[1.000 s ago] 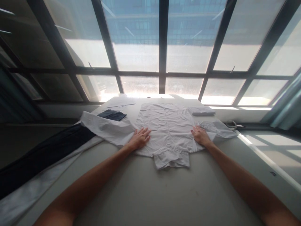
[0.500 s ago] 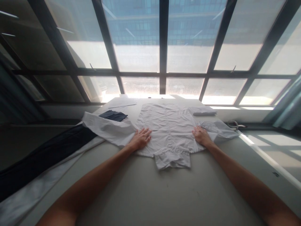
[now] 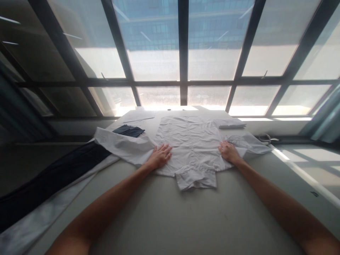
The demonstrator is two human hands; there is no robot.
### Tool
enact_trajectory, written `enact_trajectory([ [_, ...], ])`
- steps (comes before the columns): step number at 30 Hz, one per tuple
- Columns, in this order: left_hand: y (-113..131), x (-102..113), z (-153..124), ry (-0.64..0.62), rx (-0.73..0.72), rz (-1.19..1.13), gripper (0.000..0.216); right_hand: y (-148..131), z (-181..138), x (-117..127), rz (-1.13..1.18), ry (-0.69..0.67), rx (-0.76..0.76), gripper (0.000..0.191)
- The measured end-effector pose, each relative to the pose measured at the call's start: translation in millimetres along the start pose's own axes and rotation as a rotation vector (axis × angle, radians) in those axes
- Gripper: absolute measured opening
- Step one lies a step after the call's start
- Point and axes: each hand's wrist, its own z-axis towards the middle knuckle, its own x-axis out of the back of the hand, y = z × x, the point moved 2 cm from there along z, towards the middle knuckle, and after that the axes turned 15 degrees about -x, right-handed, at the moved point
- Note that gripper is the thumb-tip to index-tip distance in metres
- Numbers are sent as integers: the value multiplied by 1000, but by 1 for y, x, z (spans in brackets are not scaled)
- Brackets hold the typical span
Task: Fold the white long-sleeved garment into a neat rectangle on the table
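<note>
A white shirt [image 3: 190, 143] lies spread flat on the grey table [image 3: 170, 216], its collar toward me and its sleeves out to both sides. My left hand [image 3: 160, 156] rests flat on the shirt near the left shoulder, fingers spread. My right hand [image 3: 228, 152] lies flat on the shirt near the right shoulder, fingers stretched out. Neither hand holds anything.
A dark blue folded cloth [image 3: 129, 130] lies at the back left. A long dark garment [image 3: 50, 179] hangs over the table's left edge on white fabric. A folded white piece [image 3: 230, 123] sits at the back right. Large windows stand behind the table.
Both hands stay flat on the shirt at almost the same spots. The view has shifted slightly.
</note>
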Motion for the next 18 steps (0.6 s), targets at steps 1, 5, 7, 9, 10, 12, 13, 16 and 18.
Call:
enact_trajectory([
  [1, 0, 1, 0, 3, -1, 1, 54, 0, 0, 0, -2, 3, -2, 54],
  [5, 1, 2, -2, 2, 0, -1, 53, 2, 0, -3, -4, 10, 10, 55],
  [7, 2, 2, -2, -6, 4, -6, 54, 4, 1, -6, -4, 24, 18, 54],
  [9, 3, 1, -2, -9, -2, -10, 54, 6, 3, -9, -13, 47, 28, 53],
  [10, 3, 1, -2, -8, -7, -10, 55, 7, 3, -10, -19, 57, 33, 53],
  [12, 3, 1, -2, -8, -8, -6, 54, 8, 4, -10, -27, 66, 40, 52],
  [13, 3, 1, -2, -10, -3, -4, 54, 7, 3, -10, -27, 66, 41, 51],
  [16, 3, 1, -2, -17, 10, -6, 54, 5, 2, -6, -26, 53, 40, 51],
  [18, 3, 2, -1, -17, 7, -11, 54, 4, 1, -4, -29, 44, 35, 51],
])
